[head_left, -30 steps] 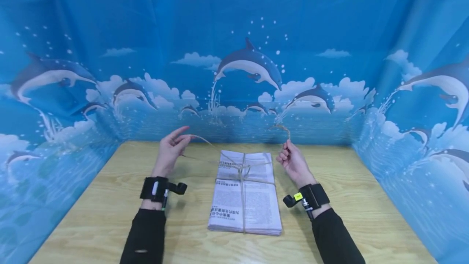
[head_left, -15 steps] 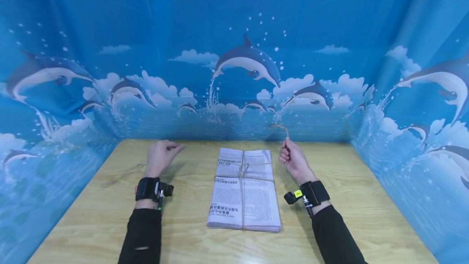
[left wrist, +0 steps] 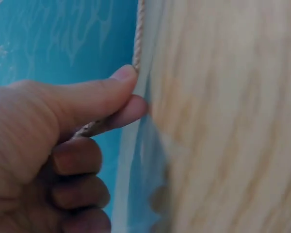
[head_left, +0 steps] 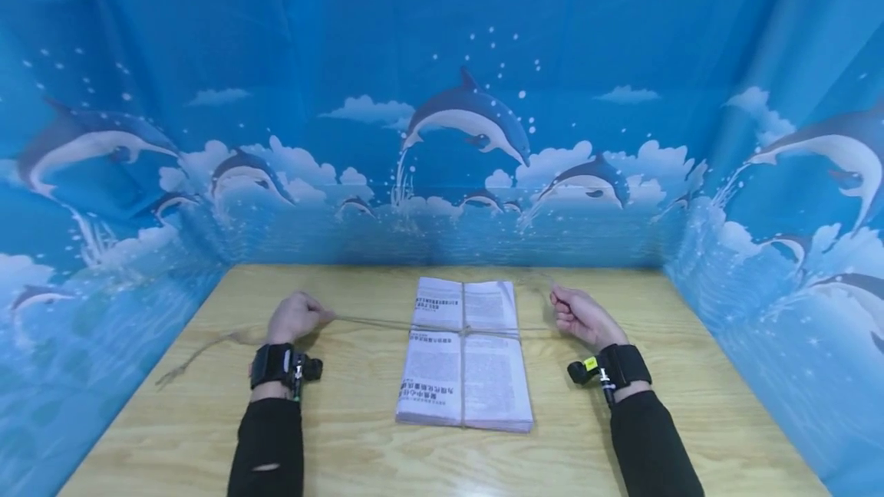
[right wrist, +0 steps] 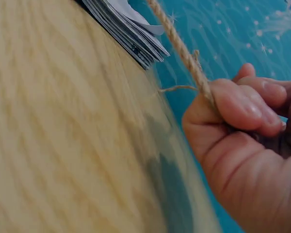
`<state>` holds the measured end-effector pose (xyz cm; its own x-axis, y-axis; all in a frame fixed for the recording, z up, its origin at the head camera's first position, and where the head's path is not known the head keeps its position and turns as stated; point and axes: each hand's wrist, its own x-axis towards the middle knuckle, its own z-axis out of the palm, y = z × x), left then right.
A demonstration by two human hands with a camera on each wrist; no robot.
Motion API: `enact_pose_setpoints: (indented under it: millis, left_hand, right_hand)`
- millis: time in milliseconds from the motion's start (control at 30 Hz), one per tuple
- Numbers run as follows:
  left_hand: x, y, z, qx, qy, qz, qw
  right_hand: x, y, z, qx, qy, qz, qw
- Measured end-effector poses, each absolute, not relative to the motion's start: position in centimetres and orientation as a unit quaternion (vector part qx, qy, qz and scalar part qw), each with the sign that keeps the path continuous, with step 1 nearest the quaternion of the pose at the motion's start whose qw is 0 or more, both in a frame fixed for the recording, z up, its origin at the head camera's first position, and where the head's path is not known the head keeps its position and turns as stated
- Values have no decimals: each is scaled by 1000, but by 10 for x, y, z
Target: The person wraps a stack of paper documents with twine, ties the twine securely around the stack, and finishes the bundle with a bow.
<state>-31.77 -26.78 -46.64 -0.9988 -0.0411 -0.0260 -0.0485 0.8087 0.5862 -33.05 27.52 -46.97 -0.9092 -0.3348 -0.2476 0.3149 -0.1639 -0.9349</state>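
Observation:
A stack of folded newspapers (head_left: 431, 390) lies on the table, bound crosswise with twine (head_left: 373, 322) that crosses in a knot near its upper middle. To the left of the stack, my left hand (head_left: 293, 318) pinches one end of the twine between thumb and forefinger; in the left wrist view the twine (left wrist: 139, 34) runs up from the fingertips. On the other side my right hand (head_left: 583, 317) grips the other end, and the twine (right wrist: 182, 51) runs taut from its curled fingers toward the newspapers (right wrist: 126, 31) in the right wrist view. Both lengths stretch out sideways from the knot.
The wooden table (head_left: 359, 443) extends around the stack. A loose tail of twine (head_left: 200, 350) trails across its left side behind the left wrist. A blue curtain (head_left: 442, 37) printed with dolphins encloses the back and both sides.
My left hand has taken a new pinch on the twine, farther left and lower. My right hand has moved right and down. The loose loop at the knot has pulled tight and flat.

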Motion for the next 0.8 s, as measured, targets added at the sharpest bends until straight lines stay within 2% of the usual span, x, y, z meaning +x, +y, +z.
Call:
enact_pose_setpoints:
  millis: [200, 367, 467, 567, 700, 800]
  left_hand:
    - [-317, -258, -465, -12, 961, 277, 20]
    - [-319, -230, -461, 45, 974, 220, 16]
    - [-322, -209, -460, 90, 973, 211, 21]
    - [-325, -188, -460, 126, 969, 212, 33]
    - [-324, -161, -460, 165, 959, 223, 55]
    - [-322, -144, -459, 200, 948, 237, 70]
  right_hand:
    - [-332, 271, -475, 23, 683, -712, 160]
    - [-329, 258, -472, 24, 819, -569, 69]
    - [-326, 241, -467, -19, 891, -454, 9]
    - [-322, 223, -465, -107, 919, -377, -35]
    - [-317, 203, -465, -226, 923, -308, -42]
    - [-313, 194, -465, -257, 928, -269, -34]
